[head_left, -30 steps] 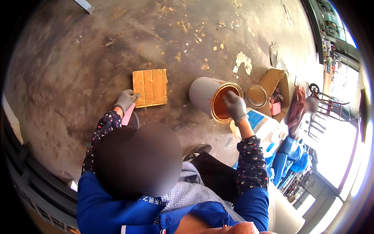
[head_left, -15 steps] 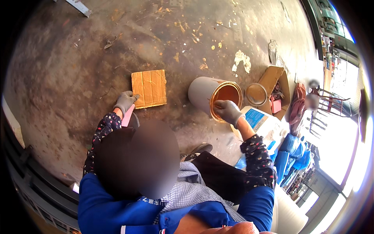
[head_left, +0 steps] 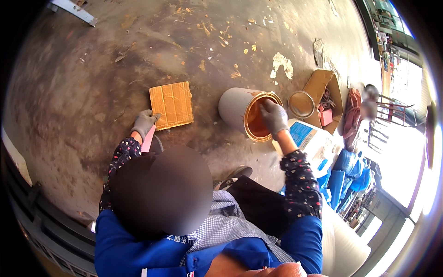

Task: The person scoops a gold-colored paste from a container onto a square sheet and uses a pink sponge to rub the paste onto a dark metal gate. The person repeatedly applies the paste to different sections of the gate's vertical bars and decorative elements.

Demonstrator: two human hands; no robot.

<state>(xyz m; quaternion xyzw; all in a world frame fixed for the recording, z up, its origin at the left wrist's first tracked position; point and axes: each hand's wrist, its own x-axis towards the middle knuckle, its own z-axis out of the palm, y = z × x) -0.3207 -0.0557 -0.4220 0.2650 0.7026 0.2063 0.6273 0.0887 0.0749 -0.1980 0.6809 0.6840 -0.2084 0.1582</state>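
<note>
My left hand [head_left: 144, 122], in a grey glove, pinches the lower left corner of a square piece of brown cardboard [head_left: 171, 105]. A flat pink piece [head_left: 148, 139] shows just below that hand, partly hidden by a dark blurred round shape. To the right is a big grey can [head_left: 233, 108] with a brown-stained rim and a reddish-brown inside. My right hand [head_left: 275, 117], gloved in grey too, reaches into the can's mouth from the right. Its fingers are curled together, and what they may hold cannot be made out.
Right of the can are a round lid-like disc [head_left: 302, 104], an opened cardboard box [head_left: 318, 85] with a pink block inside, and a white container [head_left: 310, 141] with a blue label. Blue bundles [head_left: 346, 173] lie farther right. A metal bar [head_left: 74, 11] is at the far left.
My right hand has moved from the can's near rim up and deeper into its mouth. My left hand keeps to the cardboard's corner. The whole view has shifted slightly.
</note>
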